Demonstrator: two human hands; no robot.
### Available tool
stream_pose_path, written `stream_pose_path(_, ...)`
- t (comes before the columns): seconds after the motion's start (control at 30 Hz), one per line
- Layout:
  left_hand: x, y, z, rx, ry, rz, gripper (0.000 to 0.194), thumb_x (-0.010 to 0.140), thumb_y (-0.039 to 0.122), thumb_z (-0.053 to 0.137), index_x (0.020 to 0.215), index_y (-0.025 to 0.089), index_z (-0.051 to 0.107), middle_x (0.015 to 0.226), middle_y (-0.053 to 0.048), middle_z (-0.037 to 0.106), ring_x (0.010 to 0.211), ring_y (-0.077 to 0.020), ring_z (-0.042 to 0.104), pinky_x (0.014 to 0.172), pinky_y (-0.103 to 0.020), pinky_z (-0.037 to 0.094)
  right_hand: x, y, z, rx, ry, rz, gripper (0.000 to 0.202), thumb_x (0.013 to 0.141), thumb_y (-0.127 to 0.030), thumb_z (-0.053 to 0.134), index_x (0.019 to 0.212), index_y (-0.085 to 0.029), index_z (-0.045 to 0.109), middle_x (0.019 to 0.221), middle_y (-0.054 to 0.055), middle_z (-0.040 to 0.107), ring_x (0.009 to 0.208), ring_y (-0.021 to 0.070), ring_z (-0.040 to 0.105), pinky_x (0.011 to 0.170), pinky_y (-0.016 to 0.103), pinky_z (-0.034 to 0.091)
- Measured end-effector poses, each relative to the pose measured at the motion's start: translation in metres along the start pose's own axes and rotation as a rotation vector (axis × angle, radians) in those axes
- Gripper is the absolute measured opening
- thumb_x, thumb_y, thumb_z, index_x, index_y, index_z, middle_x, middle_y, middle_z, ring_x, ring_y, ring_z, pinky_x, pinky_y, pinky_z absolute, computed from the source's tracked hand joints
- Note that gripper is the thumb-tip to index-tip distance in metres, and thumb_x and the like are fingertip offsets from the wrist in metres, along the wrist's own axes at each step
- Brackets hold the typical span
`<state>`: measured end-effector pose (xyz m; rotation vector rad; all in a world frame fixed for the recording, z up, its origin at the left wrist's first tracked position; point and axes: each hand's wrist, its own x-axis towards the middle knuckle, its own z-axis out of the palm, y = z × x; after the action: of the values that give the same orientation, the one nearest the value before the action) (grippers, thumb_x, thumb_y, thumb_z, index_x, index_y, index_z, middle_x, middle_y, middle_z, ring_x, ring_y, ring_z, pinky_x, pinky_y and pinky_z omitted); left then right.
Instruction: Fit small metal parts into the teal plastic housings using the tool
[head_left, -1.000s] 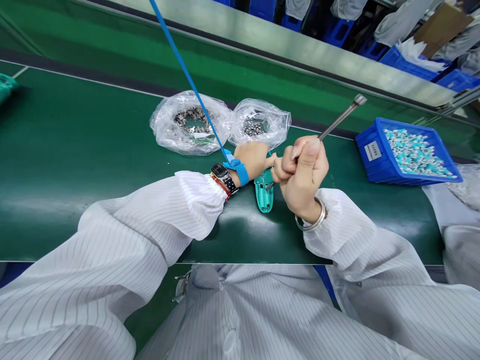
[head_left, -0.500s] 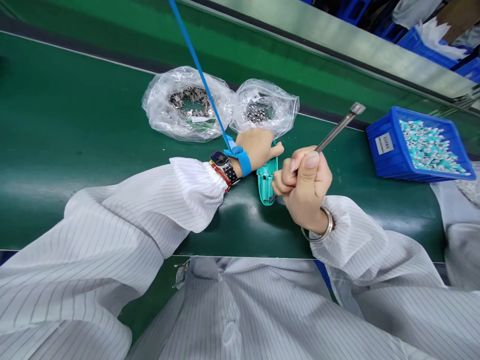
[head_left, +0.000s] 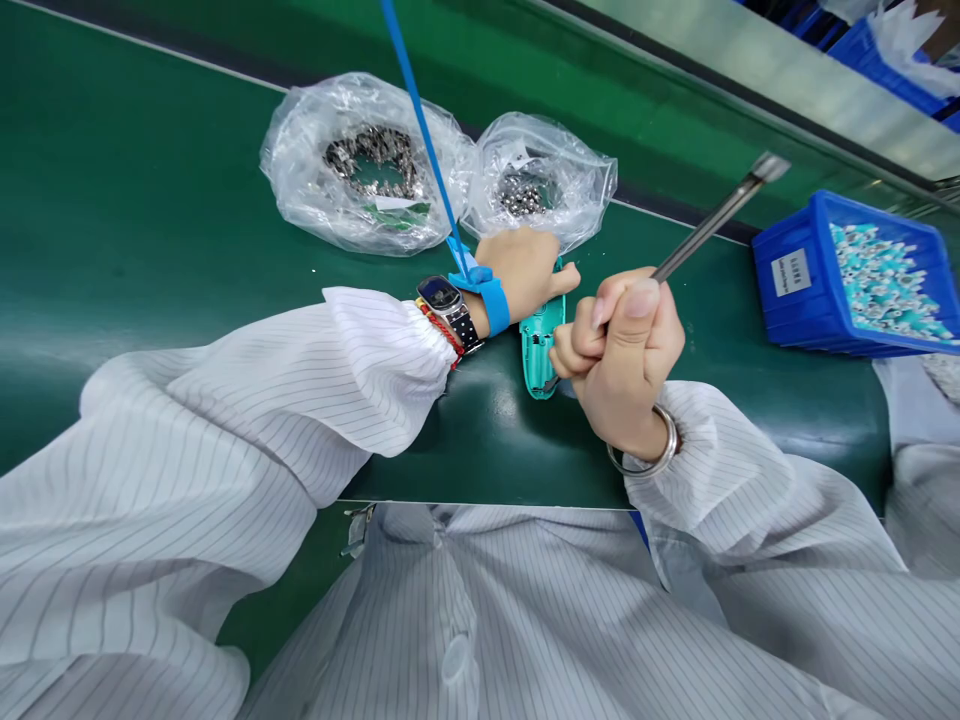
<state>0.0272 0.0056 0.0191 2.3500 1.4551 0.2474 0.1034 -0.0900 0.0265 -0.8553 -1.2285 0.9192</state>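
My left hand [head_left: 521, 270], with a blue wrist strap and a watch, lies over the upper end of a teal plastic shell half [head_left: 538, 360] and holds it on the green bench. Its thumb points right; the other fingers are mostly hidden. The shell's open inner side faces up, with small dark parts in it. Just right of the shell, my right hand [head_left: 626, 355] is closed around metal tweezers [head_left: 709, 230]. Their broad joined end sticks out up and to the right. The tips are largely hidden behind my fingers, close to the shell's lower right edge.
Beyond my left hand lie two clear plastic bags, one bag [head_left: 300, 165] and a smaller bag [head_left: 589, 185], both with small metal parts. A blue bin [head_left: 799, 310] of teal-and-white pieces stands at right. A blue cord [head_left: 424, 130] runs up from my wrist strap.
The view has shifted slightly, so the bags sit higher and the bin farther right. Both hands keep their hold on the shell half and the tweezers, with little visible movement.
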Motion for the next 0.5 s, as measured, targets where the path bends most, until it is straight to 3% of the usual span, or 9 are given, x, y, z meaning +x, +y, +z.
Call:
stream_pose_path(0.1, 0.001, 0.0, 0.002, -0.005, 0.016, -0.002, 0.045, 0.091, 0.043, 0.041, 0.106, 0.01, 0.068, 0.109, -0.016, 0.067, 0.102, -0.033, 0.062, 0.081, -0.038, 0.046, -0.002, 0.002, 0.0, 0.009, 0.034, -0.033, 0.033, 0.095, -0.046, 0.046, 0.072, -0.025, 0.038, 0.052, -0.008, 0.017, 0.034, 0.0059, 0.016, 0.031, 0.021, 0.019)
stream_pose_path(0.27, 0.002, -0.001, 0.005, 0.001, 0.045, 0.0, 0.047, 0.089, 0.043, 0.041, 0.107, 0.009, 0.067, 0.11, -0.015, 0.066, 0.101, -0.0311, 0.062, 0.08, -0.036, 0.046, -0.008, 0.005, 0.0, -0.155, 0.071, -0.033, 0.043, 0.091, -0.064, 0.038, 0.072, -0.026, 0.035, 0.049, -0.008, 0.018, 0.033, 0.008, 0.018, 0.032, 0.024, 0.023)
stream_pose_path(0.4, 0.001, -0.004, 0.004, -0.006, 0.057, -0.015, 0.046, 0.089, 0.044, 0.039, 0.103, 0.011, 0.068, 0.108, -0.013, 0.067, 0.098, -0.0277, 0.062, 0.078, -0.034, 0.044, -0.008, 0.009, 0.001, -0.067, -0.026, -0.109, 0.038, 0.093, -0.056, 0.044, 0.071, -0.026, 0.038, 0.048, -0.01, 0.014, 0.032, 0.0059, 0.013, 0.031, 0.021, 0.018)
stream_pose_path(0.5, 0.0, -0.007, 0.003, -0.022, 0.04, -0.026, 0.045, 0.09, 0.044, 0.039, 0.1, 0.012, 0.068, 0.104, -0.012, 0.068, 0.096, -0.0241, 0.061, 0.079, -0.031, 0.043, -0.003, 0.011, 0.002, 0.004, -0.03, -0.028, 0.038, 0.093, -0.055, 0.045, 0.071, -0.025, 0.037, 0.051, -0.01, 0.014, 0.033, 0.0049, 0.013, 0.032, 0.019, 0.017)
